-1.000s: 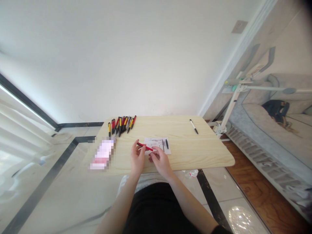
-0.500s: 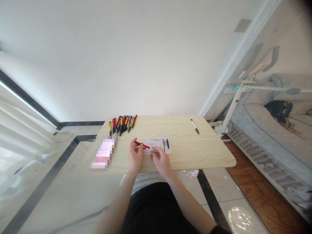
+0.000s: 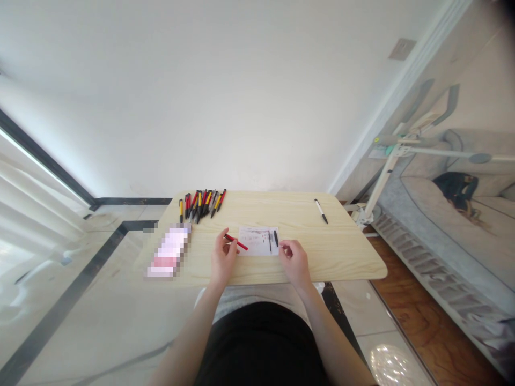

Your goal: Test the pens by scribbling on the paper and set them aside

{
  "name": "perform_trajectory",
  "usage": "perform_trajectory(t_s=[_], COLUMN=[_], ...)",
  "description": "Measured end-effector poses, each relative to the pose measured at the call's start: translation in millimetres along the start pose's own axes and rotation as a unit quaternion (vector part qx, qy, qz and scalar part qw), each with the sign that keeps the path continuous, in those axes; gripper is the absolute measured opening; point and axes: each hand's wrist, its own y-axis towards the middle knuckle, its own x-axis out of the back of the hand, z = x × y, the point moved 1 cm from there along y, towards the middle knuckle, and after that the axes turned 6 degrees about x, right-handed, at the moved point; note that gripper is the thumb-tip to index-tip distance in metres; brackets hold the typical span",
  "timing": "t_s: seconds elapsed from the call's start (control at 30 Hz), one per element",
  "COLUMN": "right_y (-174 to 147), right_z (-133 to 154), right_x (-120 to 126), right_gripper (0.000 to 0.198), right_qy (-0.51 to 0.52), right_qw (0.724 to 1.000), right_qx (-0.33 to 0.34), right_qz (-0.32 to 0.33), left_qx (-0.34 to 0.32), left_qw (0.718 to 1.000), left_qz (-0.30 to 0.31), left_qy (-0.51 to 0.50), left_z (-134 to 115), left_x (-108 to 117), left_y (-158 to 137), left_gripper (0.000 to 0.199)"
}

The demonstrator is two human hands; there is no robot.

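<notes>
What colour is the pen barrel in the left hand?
The barrel is red, shown in the head view.

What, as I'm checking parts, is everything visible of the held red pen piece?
The red pen piece is a slim, straight rod, plastic by its look, with a dark upper-left end; no dark tip shows at the lower-right, free end. The left hand holds it in its fingers, which hide part of its middle. It slants down to the right, free end over the paper; whether it touches the paper is unclear.

The pen barrel (image 3: 242,246) in the left hand (image 3: 223,259) is red, the paper (image 3: 254,250) by the right hand (image 3: 294,260) white (dark-marked), the table (image 3: 341,246) beneath pale wood-grain.
</notes>
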Motion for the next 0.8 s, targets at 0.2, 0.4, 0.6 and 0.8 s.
perform_trajectory(t_s=[0.2,0.4,0.6,0.8], right_y=[5,6,5,3], right_z=[-9,-9,-9,-8], right_x=[-1,-8,-9,-2], right_gripper=[0.017,0.019,0.017,0.014], right_qy=[-0.126,-0.175,-0.187,-0.158], right_qw=[0.99,0.979,0.976,0.981], right_qx=[0.016,0.036,0.035,0.043], right_qz=[0.065,0.093,0.105,0.109], left_qx=[0.004,0.003,-0.002,-0.005], left_qw=[1.0,1.0,1.0,0.999], left_qz=[0.005,0.02,0.031,0.033], left_qy=[-0.016,-0.007,0.005,0.02], left_z=[1,4,7,9], left_x=[-2,-1,-1,-1], left_y=[-2,-2,-2,-1], left_gripper=[0.048,0.044,0.042,0.041])
